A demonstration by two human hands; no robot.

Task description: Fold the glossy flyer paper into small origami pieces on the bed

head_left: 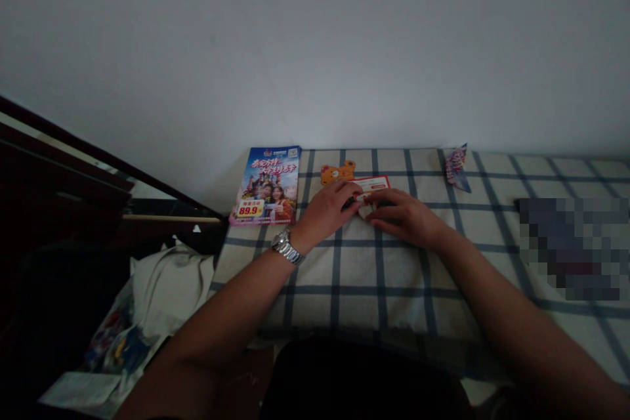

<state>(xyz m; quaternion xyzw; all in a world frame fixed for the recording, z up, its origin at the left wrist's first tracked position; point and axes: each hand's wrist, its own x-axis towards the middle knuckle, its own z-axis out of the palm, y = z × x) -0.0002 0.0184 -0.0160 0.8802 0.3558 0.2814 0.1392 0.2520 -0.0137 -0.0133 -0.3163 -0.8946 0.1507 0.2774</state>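
A small red-and-white printed paper (375,182) lies on the checked cloth, partly hidden under my fingers. My left hand (331,208), with a silver watch on its wrist, has its fingers bent together over the paper's left part. From the other side my right hand (404,215) closes its thumb and fingers on the near edge of the paper. The fingertips almost meet, and a dark bit shows beside the left ones; I cannot make out what it is. Just beyond the left hand is an orange bear-shaped cutout (336,173).
A colourful flyer (268,185) lies left of my hands, by the wall. A folded piece of printed paper (457,168) stands at the back right of the checked cloth (315,305). Further right is a blurred-out dark item (573,246). Bags (170,289) fill the lower left.
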